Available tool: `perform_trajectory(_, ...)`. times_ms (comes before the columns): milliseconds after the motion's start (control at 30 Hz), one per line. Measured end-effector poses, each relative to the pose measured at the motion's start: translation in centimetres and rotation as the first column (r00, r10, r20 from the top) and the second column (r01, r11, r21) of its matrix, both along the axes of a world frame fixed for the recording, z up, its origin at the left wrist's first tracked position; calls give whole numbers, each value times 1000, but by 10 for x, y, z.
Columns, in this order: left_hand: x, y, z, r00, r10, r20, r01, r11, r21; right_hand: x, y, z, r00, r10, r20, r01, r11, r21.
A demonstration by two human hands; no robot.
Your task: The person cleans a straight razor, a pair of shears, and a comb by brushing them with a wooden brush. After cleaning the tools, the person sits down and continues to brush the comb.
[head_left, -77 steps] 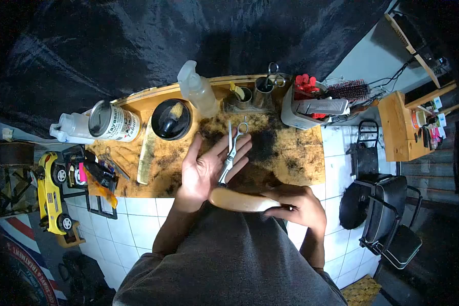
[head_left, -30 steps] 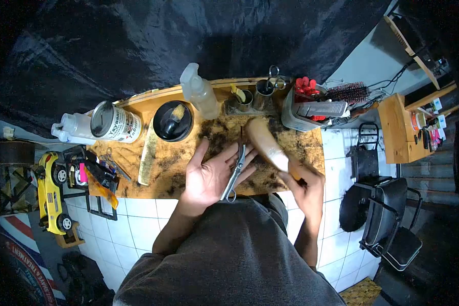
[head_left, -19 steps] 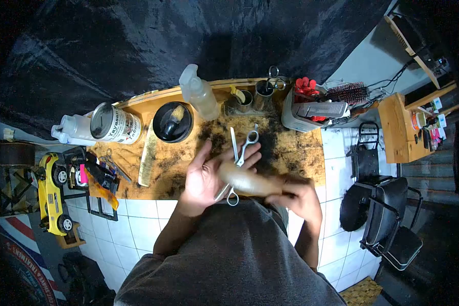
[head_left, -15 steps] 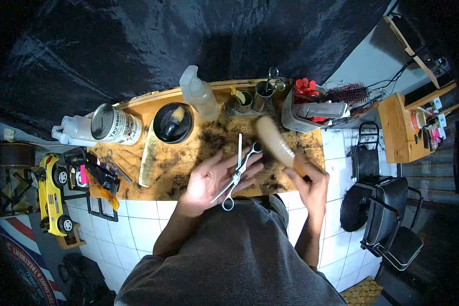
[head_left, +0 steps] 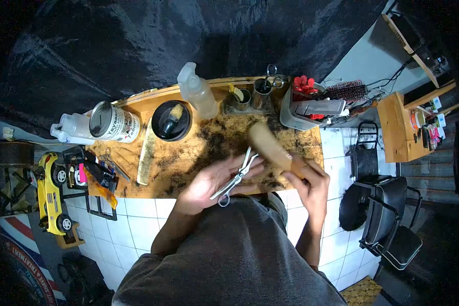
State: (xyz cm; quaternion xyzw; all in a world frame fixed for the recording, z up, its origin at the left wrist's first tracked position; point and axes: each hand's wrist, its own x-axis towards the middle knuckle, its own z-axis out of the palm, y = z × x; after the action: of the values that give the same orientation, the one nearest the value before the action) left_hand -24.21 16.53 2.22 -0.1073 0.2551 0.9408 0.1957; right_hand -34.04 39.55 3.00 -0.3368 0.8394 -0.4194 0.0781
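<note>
My left hand (head_left: 211,179) lies palm up over the near edge of the wooden shelf (head_left: 301,148) and holds a pair of silver scissors (head_left: 235,176) across its fingers. One finger ring of the scissors hangs off toward my body. My right hand (head_left: 310,182) grips the handle of a tan wooden brush (head_left: 268,145), whose head points up and left over the shelf, just right of the scissors. Dark hair clippings are scattered over the shelf top.
Along the back stand a spray bottle (head_left: 196,91), a black bowl with a shaving brush (head_left: 171,120), a metal can (head_left: 113,122), cups with scissors (head_left: 263,84) and a grey box of combs (head_left: 311,107). A yellowish comb (head_left: 146,155) lies at left. Black chairs (head_left: 387,209) stand at right.
The right hand swept the brush across the scissors in the left palm and back out to the right. The left hand has tilted and drawn slightly toward my body.
</note>
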Motion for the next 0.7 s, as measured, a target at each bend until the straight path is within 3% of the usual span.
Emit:
perform_trajectory(67,2,-4,5,998,-50,-39,51,999,19,1,-6,4,945,-328,-24,324,941,-102)
perform_trajectory(133,3,-8,11,980,-189,-64,161,939,-305,0,-3,6,946,-323,-20,319,942,-102)
perform_trajectory(200,2,-1,13,991,-133,-24,123,960,-253,0,0,0,950,-310,-36,298,936,-189)
perform_trajectory(267,1,3,4,998,56,8,-54,983,-178,4,1,2,950,-311,12,307,932,-190)
perform_trajectory(467,0,1,-3,978,200,-49,-206,926,-316,17,4,-2,955,-272,114,292,926,-241)
perform_trajectory(533,2,0,-9,977,171,-127,-211,864,-458,17,9,-3,993,32,111,-13,985,-170)
perform_trajectory(600,3,1,-9,973,171,-158,-221,892,-395,19,2,-1,988,144,51,-135,979,-154)
perform_trajectory(667,3,2,-5,966,174,-191,-231,915,-331,22,-1,-4,995,58,81,-46,989,-142)
perform_trajectory(700,4,3,3,981,145,-125,-181,918,-353,20,-1,1,997,-25,72,31,996,-80)
